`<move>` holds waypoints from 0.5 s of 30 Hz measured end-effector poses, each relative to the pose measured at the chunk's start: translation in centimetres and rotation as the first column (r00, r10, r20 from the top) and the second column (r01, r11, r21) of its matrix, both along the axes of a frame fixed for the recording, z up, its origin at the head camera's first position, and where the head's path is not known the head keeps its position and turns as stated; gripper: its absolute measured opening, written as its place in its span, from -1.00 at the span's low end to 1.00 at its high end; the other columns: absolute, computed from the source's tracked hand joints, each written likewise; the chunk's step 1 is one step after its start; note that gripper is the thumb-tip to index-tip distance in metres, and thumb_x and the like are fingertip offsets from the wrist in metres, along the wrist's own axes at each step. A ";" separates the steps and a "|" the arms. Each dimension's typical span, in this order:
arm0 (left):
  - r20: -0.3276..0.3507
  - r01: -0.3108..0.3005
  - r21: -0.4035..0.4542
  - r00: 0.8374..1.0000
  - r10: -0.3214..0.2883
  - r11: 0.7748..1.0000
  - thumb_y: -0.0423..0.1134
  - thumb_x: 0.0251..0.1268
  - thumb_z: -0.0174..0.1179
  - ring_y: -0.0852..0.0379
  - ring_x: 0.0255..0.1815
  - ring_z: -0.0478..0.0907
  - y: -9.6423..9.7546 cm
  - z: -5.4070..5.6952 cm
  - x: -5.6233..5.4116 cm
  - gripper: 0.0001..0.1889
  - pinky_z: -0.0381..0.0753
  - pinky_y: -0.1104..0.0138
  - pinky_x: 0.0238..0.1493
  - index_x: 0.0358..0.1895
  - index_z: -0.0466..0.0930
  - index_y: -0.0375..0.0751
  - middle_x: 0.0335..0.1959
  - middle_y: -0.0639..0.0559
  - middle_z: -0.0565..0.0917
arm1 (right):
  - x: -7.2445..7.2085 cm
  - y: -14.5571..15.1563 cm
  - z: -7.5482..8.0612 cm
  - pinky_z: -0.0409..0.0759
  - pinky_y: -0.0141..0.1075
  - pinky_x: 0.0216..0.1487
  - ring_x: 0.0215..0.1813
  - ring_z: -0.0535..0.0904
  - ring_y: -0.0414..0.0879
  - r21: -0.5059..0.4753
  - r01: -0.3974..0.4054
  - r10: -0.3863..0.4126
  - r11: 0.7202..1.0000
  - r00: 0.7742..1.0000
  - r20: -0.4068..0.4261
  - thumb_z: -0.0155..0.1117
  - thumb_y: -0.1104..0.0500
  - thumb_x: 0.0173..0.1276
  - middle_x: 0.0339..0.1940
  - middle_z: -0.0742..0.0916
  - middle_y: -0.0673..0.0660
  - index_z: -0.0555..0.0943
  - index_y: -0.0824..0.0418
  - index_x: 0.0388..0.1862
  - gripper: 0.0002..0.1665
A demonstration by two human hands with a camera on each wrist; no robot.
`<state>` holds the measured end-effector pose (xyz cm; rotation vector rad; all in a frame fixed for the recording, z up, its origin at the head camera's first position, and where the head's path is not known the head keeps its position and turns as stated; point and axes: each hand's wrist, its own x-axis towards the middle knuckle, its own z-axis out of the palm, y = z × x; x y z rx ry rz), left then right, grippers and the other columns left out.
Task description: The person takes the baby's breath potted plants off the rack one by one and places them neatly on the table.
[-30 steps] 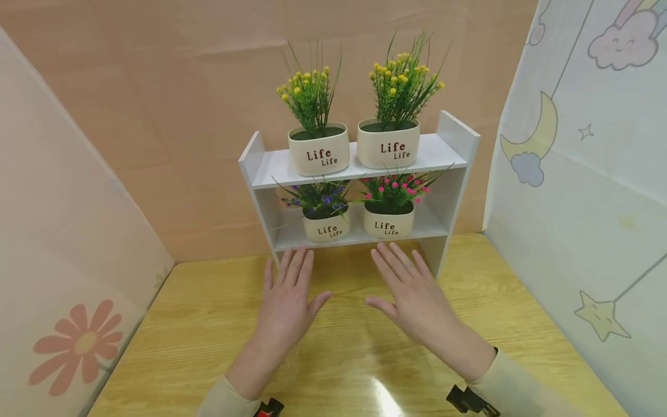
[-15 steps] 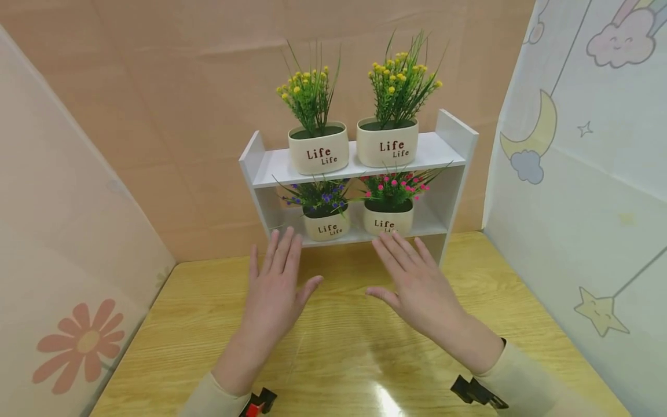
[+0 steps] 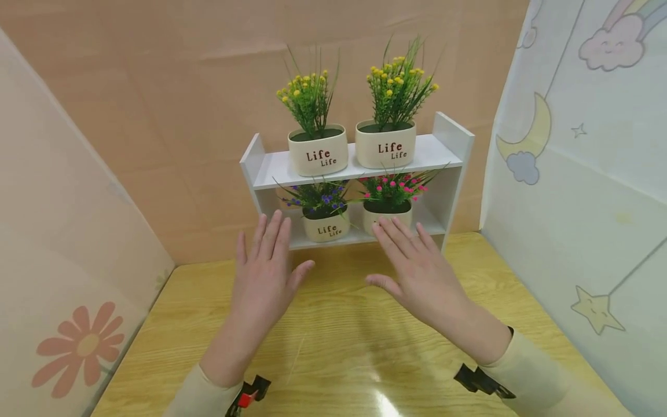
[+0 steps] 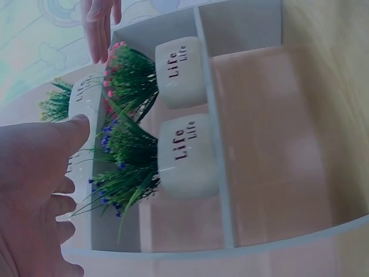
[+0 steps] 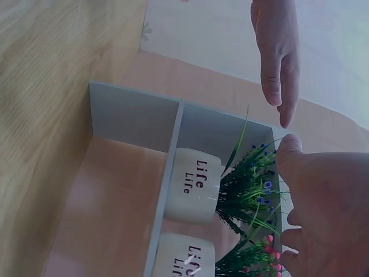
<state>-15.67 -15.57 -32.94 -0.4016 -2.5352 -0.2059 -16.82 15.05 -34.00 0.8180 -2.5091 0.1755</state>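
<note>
Hovering before a small white shelf unit (image 3: pixel 445 150), both hands stretch forward over the wood-grain table (image 3: pixel 333 341), palms down and well apart from each other! The left hand (image 3: pixel 263 284) lies flat and wide, fingers straight, thumb stuck out to the side, gripping nothing; its fingertips cross the unit's left upright in the head view, just beside the pot of purple flowers (image 3: pixel 326 227). Over to the right hand (image 3: pixel 424 275), just as flat, thumb out, nothing in its grasp, and its fingertips overlap the lower front of the pot of pink flowers (image 4: pixel 187 75); from this angle one cannot tell whether they touch. Those two pots stand upright, side by side on the lower shelf, and look at the deck above: the left yellow-flowered pot (image 3: pixel 319 156) and the right yellow-flowered pot (image 3: pixel 385 149), upright too, with just a sliver of a gap between them! "Life Life" runs in dark red letters across the cream fronts. A peach backdrop (image 3: pixel 182 127) rises behind, a pale panel (image 3: pixel 568 214) with moon and star flanks the right, and a flower-printed panel (image 3: pixel 62 231) holds the left.
</note>
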 end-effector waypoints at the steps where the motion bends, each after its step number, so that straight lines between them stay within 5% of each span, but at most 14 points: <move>1: -0.002 -0.003 0.002 1.000 0.003 1.000 0.23 0.58 0.34 -0.21 0.84 -0.13 -0.1 0.3 -0.1 0.00 -0.20 -0.33 0.73 0.79 0.08 -0.25 0.83 -0.19 0.07 | -0.1 0.0 0.2 0.01 0.29 0.74 0.81 0.08 0.22 0.000 -0.002 0.002 1.000 1.000 -0.008 -0.23 -0.56 0.66 0.84 0.18 0.24 0.11 0.25 0.84 0.16; 4: -0.006 -0.010 0.014 1.000 0.010 1.000 0.23 0.59 0.32 -0.20 0.85 -0.16 -0.3 1.2 -0.2 0.01 -0.28 -0.28 0.75 0.81 0.04 -0.23 0.83 -0.17 0.04 | -0.2 0.1 0.9 0.02 0.28 0.74 0.81 0.07 0.22 -0.010 -0.003 0.003 1.000 1.000 -0.023 -0.19 -0.55 0.66 0.84 0.20 0.23 0.13 0.25 0.83 0.15; 10: -0.032 0.000 0.020 0.999 0.001 1.000 0.24 0.60 0.29 -0.19 0.85 -0.19 -0.5 2.3 -0.6 0.01 -0.31 -0.28 0.75 0.82 0.02 -0.20 0.84 -0.15 0.01 | -0.3 0.4 1.9 -0.07 0.22 0.78 0.82 0.05 0.22 -0.024 0.004 -0.005 1.000 1.000 -0.027 -0.45 -0.61 0.61 0.85 0.19 0.21 0.11 0.22 0.85 0.21; 15: -0.065 0.008 0.016 0.998 -0.007 1.000 0.24 0.61 0.29 -0.16 0.85 -0.19 -0.5 3.0 -0.8 0.00 -0.30 -0.28 0.74 0.82 0.01 -0.20 0.84 -0.15 0.03 | -0.4 0.8 2.7 -0.09 0.20 0.78 0.82 0.06 0.23 -0.040 -0.006 0.004 0.999 0.999 -0.049 -0.12 -0.53 0.66 0.84 0.21 0.22 0.10 0.23 0.85 0.14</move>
